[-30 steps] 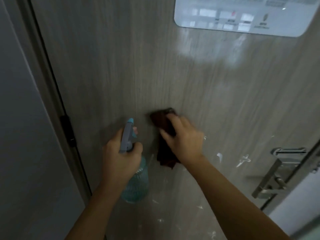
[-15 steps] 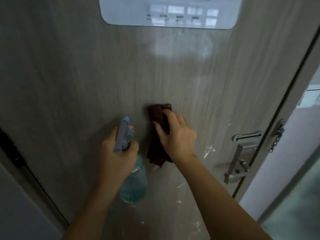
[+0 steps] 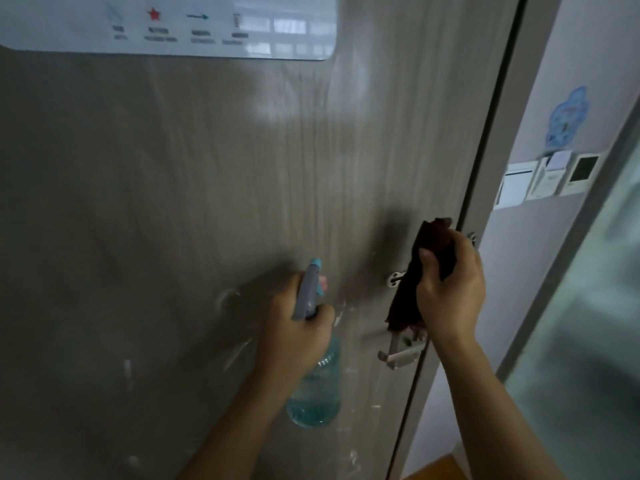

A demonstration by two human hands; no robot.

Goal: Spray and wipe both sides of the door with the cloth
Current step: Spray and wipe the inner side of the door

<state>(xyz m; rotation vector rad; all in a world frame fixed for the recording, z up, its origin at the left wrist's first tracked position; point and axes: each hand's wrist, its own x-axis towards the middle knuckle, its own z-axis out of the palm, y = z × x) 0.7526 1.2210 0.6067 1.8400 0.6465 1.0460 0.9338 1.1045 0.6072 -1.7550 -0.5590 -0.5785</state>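
Observation:
The grey wood-grain door (image 3: 194, 188) fills most of the view, with white flecks on its lower part. My left hand (image 3: 298, 327) grips a clear spray bottle (image 3: 317, 389) of blue liquid by its grey trigger head, nozzle toward the door. My right hand (image 3: 450, 289) holds a dark brown cloth (image 3: 412, 285) near the door's right edge, just above the metal lever handle (image 3: 398, 355). The cloth hangs down over part of the lock plate.
A white sign (image 3: 166, 26) with small icons is fixed high on the door. Right of the door edge are a pale wall with switch panels (image 3: 547, 178), a blue sticker (image 3: 568, 116) and a frosted glass panel (image 3: 595, 323).
My right hand has carried the cloth from the middle of the door to its right edge above the handle. The view has swung right. My left hand still holds the bottle.

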